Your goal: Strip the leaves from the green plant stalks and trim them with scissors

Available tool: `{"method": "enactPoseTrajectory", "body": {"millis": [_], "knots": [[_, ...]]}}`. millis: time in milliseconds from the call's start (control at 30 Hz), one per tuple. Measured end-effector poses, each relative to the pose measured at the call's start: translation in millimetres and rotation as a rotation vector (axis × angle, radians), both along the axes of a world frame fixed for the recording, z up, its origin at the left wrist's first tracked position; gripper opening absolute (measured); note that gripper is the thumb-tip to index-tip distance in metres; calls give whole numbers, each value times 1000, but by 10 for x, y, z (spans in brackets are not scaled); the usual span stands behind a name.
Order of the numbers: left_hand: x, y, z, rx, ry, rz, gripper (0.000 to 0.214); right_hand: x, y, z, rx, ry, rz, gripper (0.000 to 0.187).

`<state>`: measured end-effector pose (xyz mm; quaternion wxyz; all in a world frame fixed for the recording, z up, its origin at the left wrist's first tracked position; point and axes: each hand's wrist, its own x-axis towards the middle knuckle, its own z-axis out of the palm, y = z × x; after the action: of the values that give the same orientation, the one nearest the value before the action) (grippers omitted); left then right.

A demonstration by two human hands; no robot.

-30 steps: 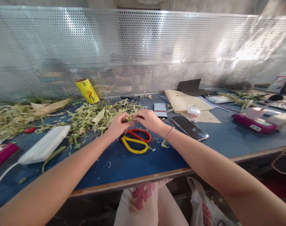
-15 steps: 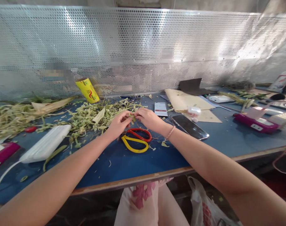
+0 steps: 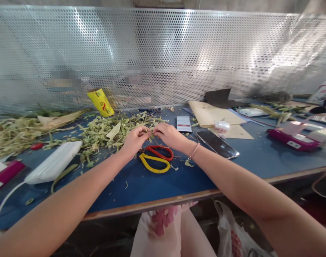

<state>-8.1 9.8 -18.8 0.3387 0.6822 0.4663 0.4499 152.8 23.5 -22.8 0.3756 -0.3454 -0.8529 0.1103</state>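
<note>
My left hand (image 3: 135,142) and my right hand (image 3: 170,137) meet above the table, fingertips pinched together. Between them shows a small piece of greenish plant (image 3: 152,135), mostly covered by the fingers. Just below lies a pair of scissors (image 3: 154,170) with one red and one yellow handle; its blades are hidden near my left hand. A heap of pale green plant scraps (image 3: 98,134) spreads to the left of my hands and behind them. Beyond my right hand is a small white card or box (image 3: 183,124).
A smartphone (image 3: 218,144) lies right of my right wrist, near brown paper (image 3: 206,113). A white power bank-like block (image 3: 54,162) with a cable is at left. A yellow tube (image 3: 101,103) leans by the perforated metal screen (image 3: 163,46). Purple-based devices (image 3: 294,140) stand at right.
My hands stay pinched together in almost the same place, with slight finger movement. The whole view has shifted very slightly; the scissors and the scraps lie as before.
</note>
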Motion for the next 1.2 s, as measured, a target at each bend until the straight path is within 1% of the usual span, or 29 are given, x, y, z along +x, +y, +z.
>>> {"method": "enactPoseTrajectory", "body": {"millis": [267, 400, 500, 700, 767, 900, 967, 1067, 1200], "knots": [[90, -49, 31, 3, -4, 74, 11, -6, 4, 1, 20, -21, -16, 13], [86, -33, 18, -15, 5, 82, 11, -9, -8, 9, 15, -20, -21, 12], [64, -9, 7, -34, -15, 46, 14, -7, -20, 17, 18, -8, -18, 12], [9, 56, -30, -122, -208, -141, 26, 0, -5, -8, 54, 23, -16, 13], [-5, 74, -53, -145, -221, -174, 27, 3, 1, -15, 61, 17, -14, 13], [-14, 74, -72, -137, -159, -150, 25, 10, -10, -8, 76, 5, -17, 15], [-9, 60, -63, -123, -160, -136, 25, 12, -18, -2, 82, 12, -19, 15], [5, 40, -40, -138, -244, -141, 26, 10, -21, 1, 87, 24, -18, 14], [10, 39, -16, -233, -382, -156, 30, 10, -20, 5, 85, 42, -22, 14]]}}
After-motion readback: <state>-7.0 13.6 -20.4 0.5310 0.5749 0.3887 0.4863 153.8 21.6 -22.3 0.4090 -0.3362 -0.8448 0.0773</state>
